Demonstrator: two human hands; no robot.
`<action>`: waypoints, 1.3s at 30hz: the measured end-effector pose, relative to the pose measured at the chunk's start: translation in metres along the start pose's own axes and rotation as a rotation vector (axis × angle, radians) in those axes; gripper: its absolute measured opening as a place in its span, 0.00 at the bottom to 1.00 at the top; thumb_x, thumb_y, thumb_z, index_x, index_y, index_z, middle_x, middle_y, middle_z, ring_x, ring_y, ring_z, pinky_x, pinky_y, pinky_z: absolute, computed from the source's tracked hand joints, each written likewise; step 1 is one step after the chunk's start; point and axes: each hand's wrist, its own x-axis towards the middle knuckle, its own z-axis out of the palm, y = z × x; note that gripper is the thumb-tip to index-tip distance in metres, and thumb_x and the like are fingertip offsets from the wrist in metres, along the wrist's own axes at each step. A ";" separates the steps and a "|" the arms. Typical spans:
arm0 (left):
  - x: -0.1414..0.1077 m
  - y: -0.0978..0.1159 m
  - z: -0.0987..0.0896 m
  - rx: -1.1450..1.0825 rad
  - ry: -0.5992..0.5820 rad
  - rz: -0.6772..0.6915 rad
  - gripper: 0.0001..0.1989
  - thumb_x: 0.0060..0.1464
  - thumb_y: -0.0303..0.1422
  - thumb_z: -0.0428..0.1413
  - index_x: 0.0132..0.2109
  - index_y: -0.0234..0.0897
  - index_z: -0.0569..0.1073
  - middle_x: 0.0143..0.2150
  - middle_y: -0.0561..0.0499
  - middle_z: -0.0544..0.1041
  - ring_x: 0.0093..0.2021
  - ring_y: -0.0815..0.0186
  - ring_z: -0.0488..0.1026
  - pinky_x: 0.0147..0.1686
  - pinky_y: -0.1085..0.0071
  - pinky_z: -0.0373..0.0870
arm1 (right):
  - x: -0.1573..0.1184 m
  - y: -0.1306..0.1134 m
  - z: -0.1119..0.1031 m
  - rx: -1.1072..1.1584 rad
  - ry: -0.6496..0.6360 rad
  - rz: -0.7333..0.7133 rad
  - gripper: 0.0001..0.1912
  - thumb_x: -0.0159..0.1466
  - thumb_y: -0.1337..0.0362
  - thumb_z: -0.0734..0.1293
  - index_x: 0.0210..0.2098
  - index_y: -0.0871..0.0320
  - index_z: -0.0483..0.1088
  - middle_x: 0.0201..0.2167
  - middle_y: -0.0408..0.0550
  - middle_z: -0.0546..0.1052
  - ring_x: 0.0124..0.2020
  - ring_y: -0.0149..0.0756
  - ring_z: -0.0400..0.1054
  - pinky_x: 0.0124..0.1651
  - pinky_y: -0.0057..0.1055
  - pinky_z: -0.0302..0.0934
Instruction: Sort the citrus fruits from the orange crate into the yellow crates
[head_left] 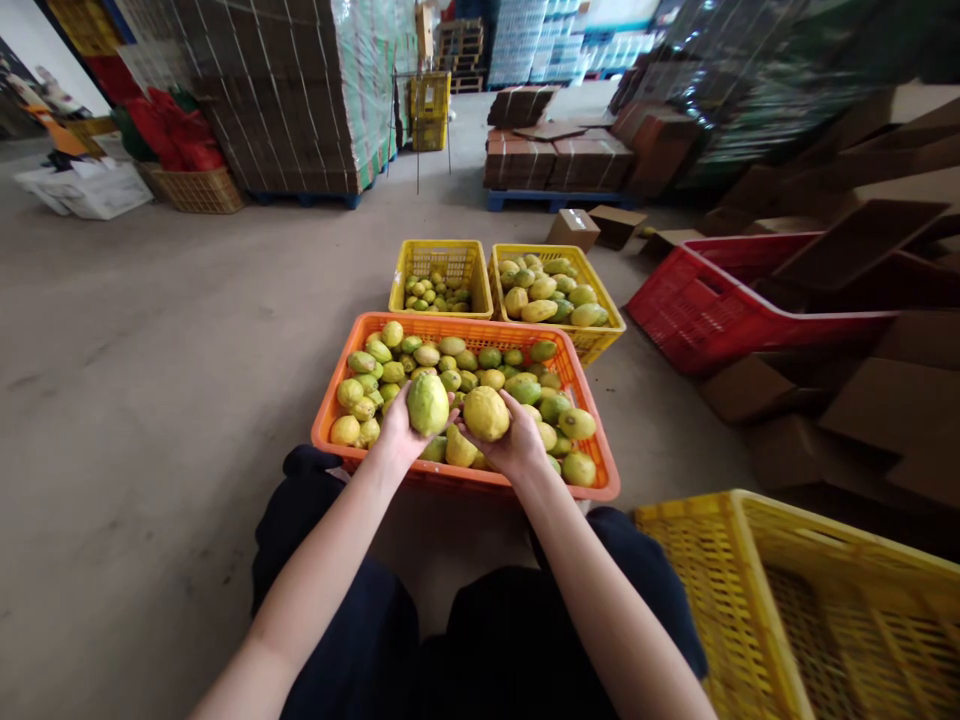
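Note:
My left hand (403,432) cradles a green-yellow papaya (428,404) from below and the side. In my right hand (520,440) rests a rounder, yellow papaya (486,413) with a bumpy skin. The two fruits are held side by side, a small gap apart, above an orange crate (592,470). Inside that crate lie many green and yellow papayas (529,392), partly hidden by my hands.
Behind stand two yellow crates, one with small fruit (435,292), one with larger papayas (541,288). A yellow crate (739,560) stands at my right. Beyond are a red crate (694,300), loose cardboard (885,400), flattened boxes on a blue pallet (525,200) and a wrapped stack (262,100).

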 end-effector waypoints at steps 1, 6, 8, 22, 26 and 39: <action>-0.002 0.000 0.001 -0.007 0.010 -0.003 0.19 0.67 0.37 0.49 0.59 0.35 0.72 0.41 0.43 0.81 0.40 0.56 0.82 0.42 0.57 0.82 | -0.001 0.000 0.001 -0.005 0.008 -0.002 0.10 0.68 0.61 0.61 0.42 0.57 0.71 0.26 0.50 0.81 0.31 0.45 0.79 0.34 0.42 0.78; -0.009 0.003 0.006 0.001 -0.005 -0.031 0.21 0.66 0.35 0.48 0.59 0.25 0.69 0.41 0.37 0.80 0.42 0.53 0.82 0.35 0.63 0.83 | -0.007 -0.002 0.004 -0.014 0.023 0.023 0.13 0.70 0.62 0.59 0.46 0.61 0.71 0.26 0.52 0.80 0.27 0.42 0.78 0.27 0.33 0.76; -0.011 0.004 0.007 0.005 -0.004 -0.078 0.21 0.67 0.36 0.47 0.59 0.26 0.69 0.42 0.36 0.80 0.42 0.53 0.82 0.30 0.69 0.82 | -0.009 -0.002 0.006 -0.003 0.041 0.035 0.14 0.70 0.62 0.59 0.47 0.62 0.71 0.25 0.51 0.80 0.27 0.41 0.78 0.26 0.31 0.76; -0.004 -0.004 0.003 0.153 -0.056 0.125 0.16 0.64 0.30 0.57 0.58 0.39 0.68 0.53 0.43 0.77 0.45 0.60 0.80 0.38 0.68 0.83 | -0.003 -0.005 0.000 -0.070 0.001 -0.059 0.03 0.64 0.66 0.67 0.38 0.57 0.70 0.27 0.46 0.80 0.26 0.37 0.76 0.27 0.31 0.75; -0.008 -0.009 -0.001 0.341 -0.158 0.462 0.32 0.50 0.23 0.67 0.58 0.50 0.67 0.55 0.52 0.75 0.52 0.61 0.77 0.46 0.68 0.79 | -0.002 -0.001 -0.003 -0.204 -0.079 -0.374 0.19 0.53 0.71 0.75 0.41 0.50 0.68 0.34 0.38 0.80 0.32 0.35 0.76 0.31 0.30 0.75; -0.021 -0.017 -0.003 0.635 -0.384 0.823 0.31 0.34 0.18 0.73 0.47 0.43 0.77 0.57 0.48 0.73 0.67 0.56 0.63 0.64 0.71 0.62 | -0.017 0.010 0.000 -0.544 -0.171 -1.045 0.33 0.41 0.78 0.78 0.45 0.49 0.73 0.51 0.42 0.75 0.56 0.38 0.68 0.59 0.32 0.65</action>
